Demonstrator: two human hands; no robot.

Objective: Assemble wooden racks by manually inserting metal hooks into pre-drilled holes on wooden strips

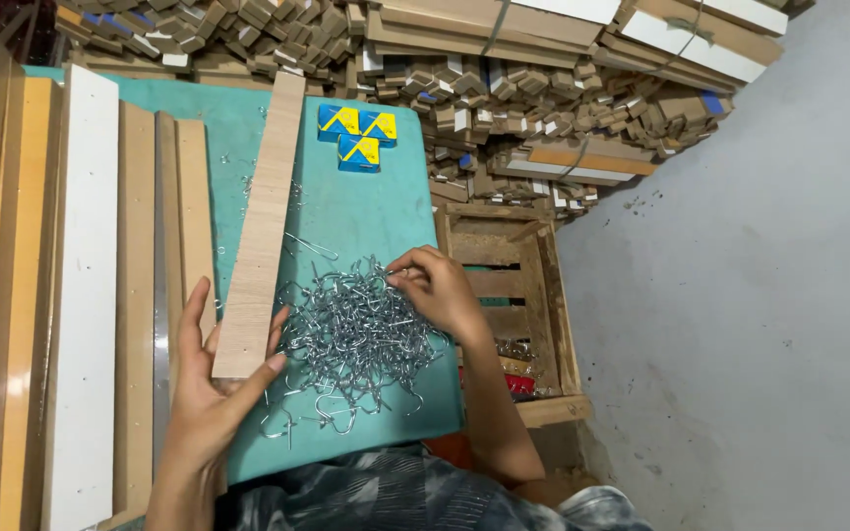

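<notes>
The left hand [211,379] grasps the near end of a wooden slat [263,231] lying along the green board's [366,221] left side; the right hand [435,285] pinches among tangled screw hooks [351,334], where linked hooks could drag off the near edge.

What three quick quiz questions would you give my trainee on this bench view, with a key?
1. True or false: the left hand grips the near end of the wooden strip.
2. Where are the fingertips of the right hand? A) on the small blue-and-yellow boxes B) in the pile of metal hooks C) inside the wooden crate
3. What colour is the mat under the hooks?

Key: 1 true; 2 B; 3 green (teal).
</notes>
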